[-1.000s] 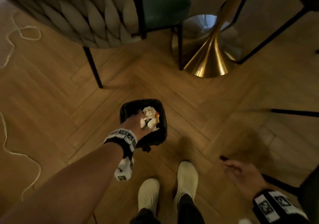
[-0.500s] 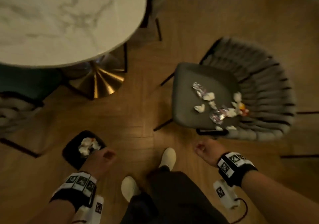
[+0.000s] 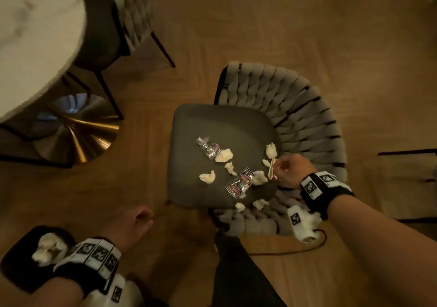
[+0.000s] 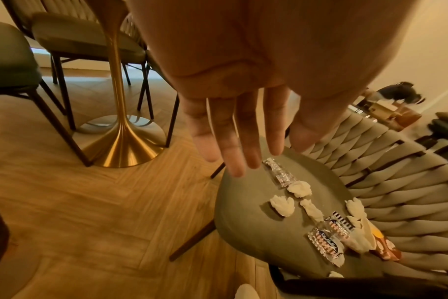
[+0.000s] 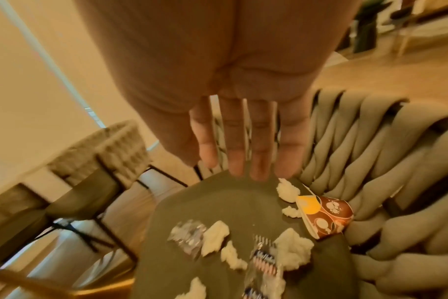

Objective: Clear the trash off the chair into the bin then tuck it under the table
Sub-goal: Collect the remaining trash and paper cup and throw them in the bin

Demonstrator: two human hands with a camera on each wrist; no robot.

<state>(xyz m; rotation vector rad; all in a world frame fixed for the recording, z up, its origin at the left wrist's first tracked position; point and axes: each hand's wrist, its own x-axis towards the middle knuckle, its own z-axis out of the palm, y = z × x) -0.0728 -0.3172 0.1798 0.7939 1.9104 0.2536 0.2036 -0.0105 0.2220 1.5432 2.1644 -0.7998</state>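
Observation:
The grey chair seat [image 3: 212, 127] carries several crumpled white tissues [image 3: 208, 176], two foil wrappers [image 3: 238, 183] and a brown-orange wrapper [image 5: 325, 216] against the woven back [image 3: 302, 117]. My right hand [image 3: 283, 172] hovers just over that wrapper at the seat's right side. In the right wrist view its fingers [image 5: 246, 161] are straight and hold nothing. My left hand [image 3: 134, 224] hangs empty between the chair and the black bin [image 3: 14, 266]; its fingers [image 4: 243, 153] are relaxed and straight. White tissues [image 3: 47, 247] lie in the bin.
The round marble table [image 3: 35, 35] with its gold base [image 3: 78, 136] stands at the left, with another woven chair [image 3: 132, 11] behind it. A black cable [image 3: 283, 251] trails on the wooden floor near my leg. A thin black chair leg [image 3: 406, 152] crosses the far right.
My view has swung from the bin to the chair. The left hand has come away from the bin, empty. The right hand has risen from beside my leg to over the trash on the seat.

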